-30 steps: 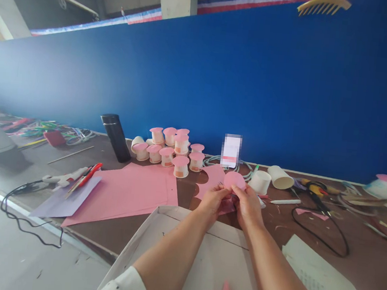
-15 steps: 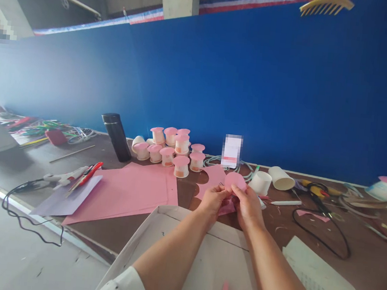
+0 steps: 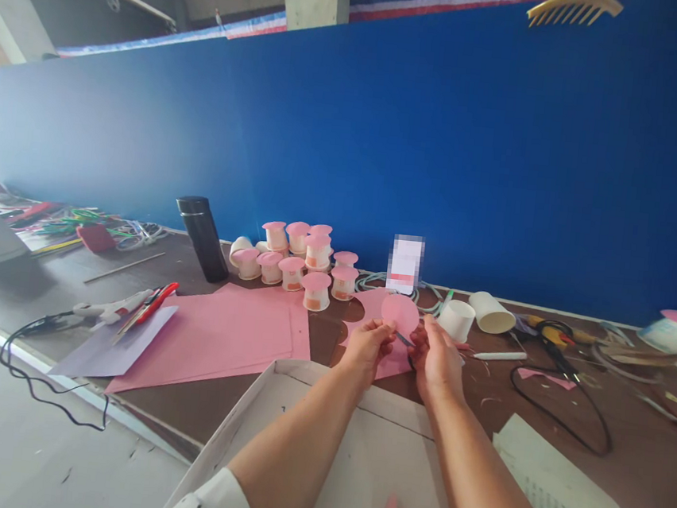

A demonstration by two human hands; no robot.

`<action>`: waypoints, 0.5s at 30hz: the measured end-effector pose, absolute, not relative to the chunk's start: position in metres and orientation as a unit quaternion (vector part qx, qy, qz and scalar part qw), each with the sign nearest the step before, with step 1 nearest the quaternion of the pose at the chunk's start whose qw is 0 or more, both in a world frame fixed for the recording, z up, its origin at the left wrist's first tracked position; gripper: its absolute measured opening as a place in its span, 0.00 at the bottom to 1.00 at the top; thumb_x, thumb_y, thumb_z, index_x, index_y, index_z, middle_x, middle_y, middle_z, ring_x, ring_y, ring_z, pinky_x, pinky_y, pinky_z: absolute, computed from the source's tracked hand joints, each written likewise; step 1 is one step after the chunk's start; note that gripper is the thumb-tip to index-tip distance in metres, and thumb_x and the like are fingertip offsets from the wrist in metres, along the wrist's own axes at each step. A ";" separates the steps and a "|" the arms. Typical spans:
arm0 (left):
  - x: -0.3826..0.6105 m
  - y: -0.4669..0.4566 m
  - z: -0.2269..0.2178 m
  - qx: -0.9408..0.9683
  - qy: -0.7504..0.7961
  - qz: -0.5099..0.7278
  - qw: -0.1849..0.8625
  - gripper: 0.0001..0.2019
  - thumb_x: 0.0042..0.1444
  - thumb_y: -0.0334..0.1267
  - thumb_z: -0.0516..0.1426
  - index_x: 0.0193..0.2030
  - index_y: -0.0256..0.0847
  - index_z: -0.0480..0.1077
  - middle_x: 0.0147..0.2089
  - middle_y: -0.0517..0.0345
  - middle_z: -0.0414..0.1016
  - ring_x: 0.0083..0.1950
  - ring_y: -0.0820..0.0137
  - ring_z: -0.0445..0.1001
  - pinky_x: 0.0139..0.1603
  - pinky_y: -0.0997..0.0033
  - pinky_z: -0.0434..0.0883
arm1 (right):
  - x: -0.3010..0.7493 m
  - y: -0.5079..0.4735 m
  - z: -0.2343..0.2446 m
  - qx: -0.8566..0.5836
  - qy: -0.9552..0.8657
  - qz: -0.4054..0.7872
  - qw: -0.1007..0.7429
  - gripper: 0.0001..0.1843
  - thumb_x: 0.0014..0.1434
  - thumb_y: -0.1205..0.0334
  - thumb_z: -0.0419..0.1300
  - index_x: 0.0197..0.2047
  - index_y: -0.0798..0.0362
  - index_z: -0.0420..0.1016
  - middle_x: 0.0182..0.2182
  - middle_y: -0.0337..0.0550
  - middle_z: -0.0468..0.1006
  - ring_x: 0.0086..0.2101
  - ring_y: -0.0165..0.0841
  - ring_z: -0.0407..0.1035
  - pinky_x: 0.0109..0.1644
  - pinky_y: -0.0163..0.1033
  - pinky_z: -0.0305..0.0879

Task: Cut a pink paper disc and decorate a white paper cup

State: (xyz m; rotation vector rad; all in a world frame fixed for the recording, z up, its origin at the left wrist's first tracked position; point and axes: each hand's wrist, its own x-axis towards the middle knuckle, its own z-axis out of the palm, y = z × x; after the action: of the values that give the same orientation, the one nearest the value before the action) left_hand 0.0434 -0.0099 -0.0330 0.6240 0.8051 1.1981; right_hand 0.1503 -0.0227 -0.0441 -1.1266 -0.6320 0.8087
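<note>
My left hand pinches the lower edge of a pink paper circle, which stands up facing me. My right hand is closed around scissors; their thin grey blade shows just below the circle, and the handles are mostly hidden by my fingers. Behind and under my hands lies a pink sheet with rounded cut-outs along its left edge. A white paper cup stands upside down right beside my right hand. Another cup lies on its side behind it.
Several paper cups topped with pink discs stand at the back. Left are large pink sheets, a glue gun, a red-handled cutter and a black bottle. A black cable and printed paper lie right; a white box lid is before me.
The pink circle has shifted a little left and now stands more upright in my left hand. My right fingers have come off it, and the grey blade has come into sight.
</note>
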 end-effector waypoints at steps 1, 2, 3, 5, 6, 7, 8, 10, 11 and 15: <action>0.040 -0.008 -0.032 0.283 0.369 0.552 0.692 0.19 0.34 0.42 0.70 0.27 0.37 0.66 0.25 0.62 0.68 0.26 0.80 0.66 0.27 0.81 0.63 | 0.154 -0.022 -0.044 -0.526 -0.270 0.353 0.725 0.25 0.48 0.44 0.63 0.42 0.55 0.74 0.34 0.43 0.77 0.28 0.31 0.69 0.23 0.32 0.64; 0.036 -0.006 -0.030 0.290 0.384 0.560 0.675 0.18 0.35 0.41 0.70 0.27 0.37 0.66 0.24 0.63 0.67 0.26 0.80 0.66 0.27 0.81 0.64 | 0.158 -0.021 -0.044 -0.541 -0.255 0.336 0.727 0.24 0.47 0.46 0.63 0.41 0.55 0.74 0.34 0.43 0.76 0.28 0.30 0.69 0.22 0.32 0.62; 0.031 -0.003 -0.029 0.306 0.394 0.568 0.654 0.17 0.37 0.41 0.69 0.28 0.37 0.67 0.25 0.62 0.68 0.26 0.80 0.67 0.29 0.80 0.65 | 0.163 -0.020 -0.043 -0.554 -0.243 0.315 0.732 0.23 0.47 0.48 0.63 0.41 0.55 0.74 0.33 0.43 0.76 0.27 0.30 0.68 0.22 0.31 0.61; 0.019 0.003 -0.026 0.349 0.432 0.582 0.593 0.13 0.41 0.41 0.66 0.29 0.37 0.69 0.26 0.60 0.70 0.27 0.79 0.69 0.30 0.80 0.66 | 0.176 -0.018 -0.043 -0.571 -0.222 0.269 0.743 0.24 0.46 0.52 0.63 0.45 0.55 0.72 0.31 0.41 0.74 0.27 0.30 0.67 0.21 0.30 0.59; 0.012 0.007 -0.025 0.363 0.457 0.579 0.569 0.11 0.43 0.40 0.65 0.29 0.37 0.69 0.27 0.59 0.71 0.28 0.78 0.69 0.30 0.79 0.66 | 0.183 -0.017 -0.044 -0.575 -0.215 0.248 0.749 0.25 0.45 0.54 0.63 0.46 0.55 0.71 0.31 0.41 0.74 0.28 0.30 0.67 0.22 0.31 0.60; 0.006 0.010 -0.024 0.378 0.481 0.570 0.548 0.10 0.44 0.39 0.64 0.30 0.37 0.69 0.28 0.58 0.72 0.28 0.77 0.70 0.30 0.78 0.67 | 0.190 -0.016 -0.045 -0.578 -0.210 0.229 0.754 0.26 0.45 0.55 0.62 0.47 0.56 0.70 0.31 0.40 0.73 0.27 0.30 0.67 0.23 0.31 0.60; 0.000 0.014 -0.024 0.398 0.505 0.555 0.527 0.09 0.45 0.39 0.63 0.31 0.37 0.70 0.28 0.57 0.73 0.29 0.76 0.71 0.30 0.77 0.67 | 0.197 -0.015 -0.047 -0.583 -0.208 0.212 0.757 0.27 0.44 0.55 0.62 0.48 0.56 0.70 0.31 0.40 0.72 0.27 0.30 0.67 0.23 0.32 0.60; -0.011 0.020 -0.025 0.444 0.556 0.512 0.481 0.09 0.46 0.38 0.62 0.33 0.38 0.71 0.29 0.55 0.76 0.30 0.72 0.73 0.31 0.74 0.68 | 0.209 -0.012 -0.051 -0.591 -0.207 0.183 0.758 0.28 0.44 0.55 0.61 0.49 0.56 0.68 0.32 0.40 0.72 0.26 0.30 0.67 0.23 0.33 0.62; -0.015 0.022 -0.025 0.467 0.578 0.493 0.452 0.09 0.46 0.37 0.62 0.35 0.38 0.72 0.30 0.54 0.77 0.31 0.70 0.74 0.32 0.72 0.68 | 0.214 -0.011 -0.053 -0.595 -0.210 0.172 0.757 0.28 0.43 0.56 0.61 0.49 0.56 0.68 0.33 0.40 0.72 0.26 0.30 0.67 0.23 0.34 0.63; -0.025 0.024 -0.024 0.532 0.654 0.418 0.337 0.15 0.47 0.35 0.60 0.44 0.39 0.71 0.38 0.51 0.80 0.41 0.64 0.77 0.41 0.68 0.69 | 0.226 -0.007 -0.060 -0.621 -0.222 0.139 0.739 0.25 0.42 0.57 0.62 0.46 0.55 0.68 0.35 0.41 0.72 0.29 0.32 0.69 0.28 0.39 0.69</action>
State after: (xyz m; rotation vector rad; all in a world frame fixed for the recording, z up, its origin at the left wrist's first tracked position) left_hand -0.0250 0.0238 -0.0237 1.3881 1.7059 1.0907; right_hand 0.2261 -0.0068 -0.0605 -1.3626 -0.4875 0.3043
